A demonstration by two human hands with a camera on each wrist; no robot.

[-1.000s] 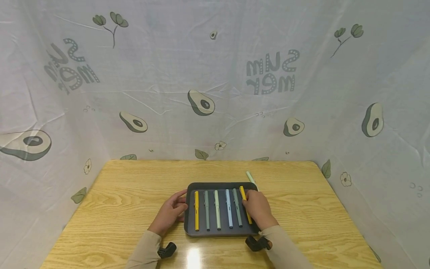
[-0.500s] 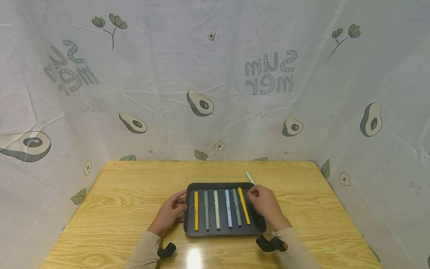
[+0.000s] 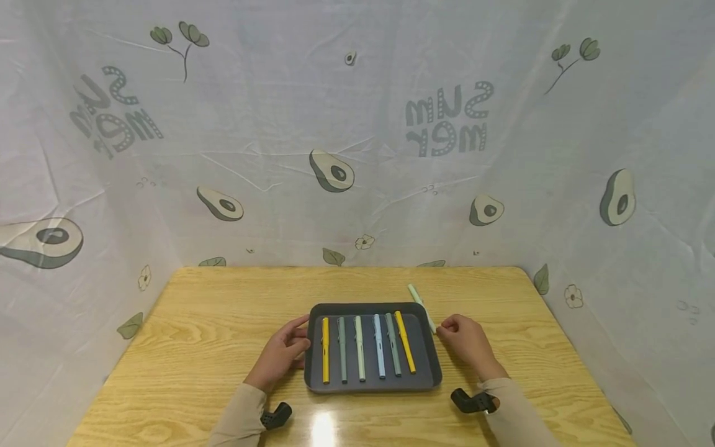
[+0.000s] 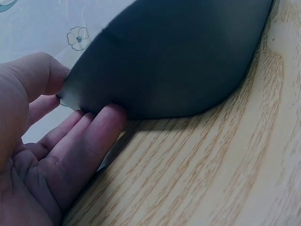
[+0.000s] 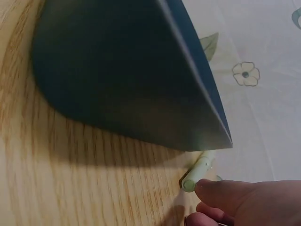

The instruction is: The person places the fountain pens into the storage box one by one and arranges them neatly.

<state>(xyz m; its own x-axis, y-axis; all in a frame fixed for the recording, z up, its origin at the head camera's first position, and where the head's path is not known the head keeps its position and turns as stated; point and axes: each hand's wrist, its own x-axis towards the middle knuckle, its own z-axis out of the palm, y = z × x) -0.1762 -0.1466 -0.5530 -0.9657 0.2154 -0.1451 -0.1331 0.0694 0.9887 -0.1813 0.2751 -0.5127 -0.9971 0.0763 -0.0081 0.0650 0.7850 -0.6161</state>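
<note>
A dark grey tray [image 3: 429,366] holds several capped pens in a row: a yellow pen [image 3: 326,354], a grey-green one, a pale green pen [image 3: 359,349], a light blue pen [image 3: 379,349], a dark green one and a second yellow pen [image 3: 405,344], slightly slanted. My left hand [image 3: 281,352] holds the tray's left side, thumb on the rim and fingers against the outer wall. Beyond the right wall a loose pale green pen [image 3: 429,321] lies slanted on the table. My right hand [image 3: 468,343] is at its near end, thumb tip [image 5: 203,187] right at the pen, other fingers bent below.
The wooden table [image 3: 223,310] reaches back to a white curtain [image 3: 279,217] printed with avocados and flowers. The tray's far right corner stands close to the loose pen. Black wrist mounts [image 3: 276,416] sit on both sleeves.
My right hand has let go of the right yellow pen in the tray and moved right, out past the wall, to the loose pale green pen. The left hand stays on the tray.
</note>
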